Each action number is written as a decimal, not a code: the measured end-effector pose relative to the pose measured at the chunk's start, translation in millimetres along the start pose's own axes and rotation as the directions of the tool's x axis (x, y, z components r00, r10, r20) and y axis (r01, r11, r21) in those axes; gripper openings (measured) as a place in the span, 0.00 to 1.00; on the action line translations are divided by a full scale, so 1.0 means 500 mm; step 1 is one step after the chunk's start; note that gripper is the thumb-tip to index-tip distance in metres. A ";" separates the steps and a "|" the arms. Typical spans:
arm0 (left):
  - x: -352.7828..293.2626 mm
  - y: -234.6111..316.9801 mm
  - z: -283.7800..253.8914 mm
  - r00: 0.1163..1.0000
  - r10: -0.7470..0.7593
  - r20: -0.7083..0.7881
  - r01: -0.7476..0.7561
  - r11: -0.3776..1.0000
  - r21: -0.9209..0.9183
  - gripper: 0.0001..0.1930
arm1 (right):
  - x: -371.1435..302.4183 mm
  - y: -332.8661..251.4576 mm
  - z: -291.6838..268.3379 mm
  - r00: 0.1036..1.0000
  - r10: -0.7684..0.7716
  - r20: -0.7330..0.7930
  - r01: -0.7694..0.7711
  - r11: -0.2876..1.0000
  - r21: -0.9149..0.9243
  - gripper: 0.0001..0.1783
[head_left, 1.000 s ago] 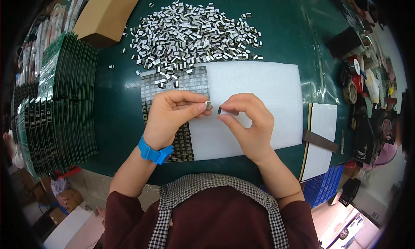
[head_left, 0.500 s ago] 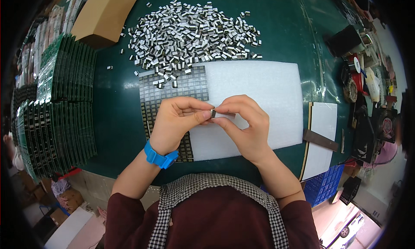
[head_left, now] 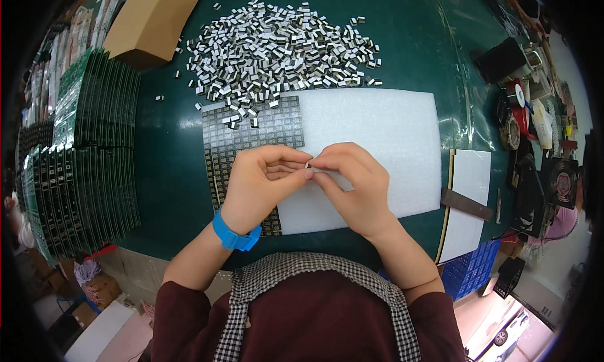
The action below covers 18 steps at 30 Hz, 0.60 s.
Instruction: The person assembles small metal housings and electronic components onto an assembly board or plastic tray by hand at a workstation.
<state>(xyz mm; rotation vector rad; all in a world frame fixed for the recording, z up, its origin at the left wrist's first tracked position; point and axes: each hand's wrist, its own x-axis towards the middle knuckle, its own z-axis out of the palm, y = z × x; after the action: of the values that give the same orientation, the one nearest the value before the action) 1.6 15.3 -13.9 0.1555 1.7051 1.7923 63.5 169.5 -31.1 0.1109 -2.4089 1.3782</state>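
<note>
Between the fingertips of both hands sits a small white-and-black component (head_left: 308, 166), mostly covered by the fingers. My left hand (head_left: 261, 176), with a blue band on its wrist, pinches it between thumb and index finger. My right hand (head_left: 355, 183) grips it from the other side, thumb below and index finger above. Beneath the hands lies a white foam sheet (head_left: 371, 123). On its left part is a dark panel with a grid of small rectangles (head_left: 251, 120), partly hidden by my left hand. Beyond it spreads a large heap of similar small components (head_left: 283, 47).
Green circuit boards (head_left: 94, 110) stand in stacked rows at the left. A cardboard box (head_left: 151, 25) is at the far left of the green table (head_left: 167, 173). To the right, a dark metal bar (head_left: 465, 203) lies across a white board (head_left: 472, 179), near a blue crate (head_left: 469, 271).
The component has turned in my fingertips, showing a narrower side. My left hand's fingers and wrist have shifted slightly; the right hand has barely moved.
</note>
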 end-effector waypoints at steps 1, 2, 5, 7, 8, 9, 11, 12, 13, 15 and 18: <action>-0.002 0.000 0.002 1.000 -0.001 0.000 0.001 1.000 0.000 0.07 | -0.002 0.000 0.003 0.999 -0.040 0.005 0.040 0.996 -0.083 0.12; -0.004 0.000 0.004 0.999 0.035 -0.011 -0.033 0.992 0.124 0.08 | -0.002 -0.002 0.005 0.999 -0.039 0.004 0.039 0.996 -0.083 0.12; -0.005 0.000 -0.004 0.999 0.032 -0.006 -0.030 0.975 0.221 0.08 | 0.000 -0.005 0.008 0.997 -0.061 0.050 0.064 0.996 -0.064 0.13; -0.004 0.003 -0.015 1.000 -0.010 0.014 0.007 0.981 0.194 0.08 | -0.002 -0.004 0.006 0.998 -0.032 0.059 0.029 0.998 0.055 0.14; -0.001 0.007 -0.023 1.000 -0.010 0.019 0.008 0.990 0.143 0.08 | -0.002 -0.003 0.004 0.998 -0.032 0.058 0.029 0.998 0.055 0.14; 0.003 0.008 -0.029 1.000 -0.011 0.023 0.009 0.996 0.091 0.08 | -0.001 0.000 0.002 0.985 0.158 0.069 -0.171 0.943 0.285 0.13; 0.014 0.012 -0.036 0.966 0.209 -0.153 -0.152 0.936 0.317 0.10 | 0.003 0.013 -0.010 0.935 0.333 0.124 -0.349 0.797 0.493 0.11; 0.029 0.017 -0.041 0.869 0.480 -0.118 -0.285 0.682 0.673 0.12 | 0.008 0.024 -0.023 0.859 0.470 0.201 -0.483 0.618 0.620 0.10; 0.041 0.020 -0.043 0.726 0.687 0.028 -0.309 0.290 0.906 0.14 | 0.010 0.029 -0.030 0.761 0.575 0.299 -0.580 0.398 0.711 0.08; 0.034 0.014 -0.040 0.751 0.646 0.139 -0.363 0.227 0.904 0.15 | 0.013 0.023 -0.030 0.744 0.596 0.301 -0.581 0.355 0.733 0.08; 0.027 -0.017 -0.026 0.747 0.575 0.334 -0.460 0.084 0.884 0.15 | 0.013 0.015 -0.026 0.694 0.636 0.338 -0.613 0.275 0.741 0.08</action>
<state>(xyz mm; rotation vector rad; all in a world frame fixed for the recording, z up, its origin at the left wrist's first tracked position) -12.4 10.7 -28.4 1.4023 2.8536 0.8016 59.0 185.3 -28.9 -0.7343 -1.5316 2.7692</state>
